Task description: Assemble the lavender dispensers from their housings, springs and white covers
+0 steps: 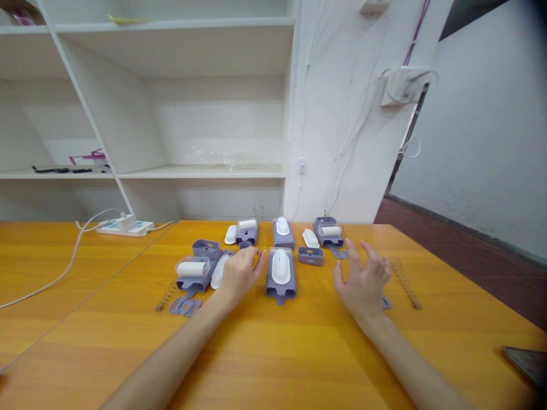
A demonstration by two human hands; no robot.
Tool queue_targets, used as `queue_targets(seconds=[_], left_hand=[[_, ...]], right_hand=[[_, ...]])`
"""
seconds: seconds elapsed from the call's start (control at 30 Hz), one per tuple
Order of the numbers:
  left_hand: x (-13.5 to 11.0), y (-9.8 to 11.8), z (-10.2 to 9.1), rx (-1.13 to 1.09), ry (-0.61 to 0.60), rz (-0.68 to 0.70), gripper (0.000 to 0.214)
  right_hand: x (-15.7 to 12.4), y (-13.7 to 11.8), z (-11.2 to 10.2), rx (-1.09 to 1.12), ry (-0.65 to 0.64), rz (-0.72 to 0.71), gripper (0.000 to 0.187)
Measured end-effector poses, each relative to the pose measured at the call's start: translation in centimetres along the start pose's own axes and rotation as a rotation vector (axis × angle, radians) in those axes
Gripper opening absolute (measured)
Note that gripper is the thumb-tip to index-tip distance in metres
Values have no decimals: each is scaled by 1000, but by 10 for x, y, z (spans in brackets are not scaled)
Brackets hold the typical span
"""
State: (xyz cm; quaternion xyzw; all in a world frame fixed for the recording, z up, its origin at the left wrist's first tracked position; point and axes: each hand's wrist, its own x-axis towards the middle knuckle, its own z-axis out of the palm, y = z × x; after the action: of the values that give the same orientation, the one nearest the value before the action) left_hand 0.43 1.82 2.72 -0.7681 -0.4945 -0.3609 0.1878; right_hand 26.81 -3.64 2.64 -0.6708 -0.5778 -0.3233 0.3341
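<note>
My left hand hovers over the left part group. Its thumb stands apart from the bent fingers, with nothing visibly held; some fingertips are hidden. Beside its wrist is a white oval cover, partly covered by the hand. Just right of it lies a grey-purple plastic housing with a white oval piece on top. My right hand is raised over the table, fingers spread and empty. Near it are a small grey-purple frame and a coil spring. A flat grey-purple piece peeks out behind its wrist.
Behind are more housings, white rollers and a white cover. At left lie a roller unit, a spring and flat cutouts. A power strip and a dark flat object flank the table.
</note>
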Motion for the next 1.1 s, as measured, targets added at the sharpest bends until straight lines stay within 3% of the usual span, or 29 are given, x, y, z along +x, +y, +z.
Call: queue_targets(seconds=[0.07,0.17,0.37,0.73,1.1], left_hand=[[5,-3,3,92,-143,-83,29],[11,0,6,171,-325,-95,29],[24,8,13,230,-479,-73,21],[43,10,33,282,-494,-99,19],[45,6,29,275,-508,-108,20]], right_hand=[[4,17,6,-101,-48,115,47],[3,41,17,-230,-128,223,40],[-5,64,32,-361,-306,314,34],[-5,73,38,-331,-436,433,38],[-8,86,45,-283,-514,508,41]])
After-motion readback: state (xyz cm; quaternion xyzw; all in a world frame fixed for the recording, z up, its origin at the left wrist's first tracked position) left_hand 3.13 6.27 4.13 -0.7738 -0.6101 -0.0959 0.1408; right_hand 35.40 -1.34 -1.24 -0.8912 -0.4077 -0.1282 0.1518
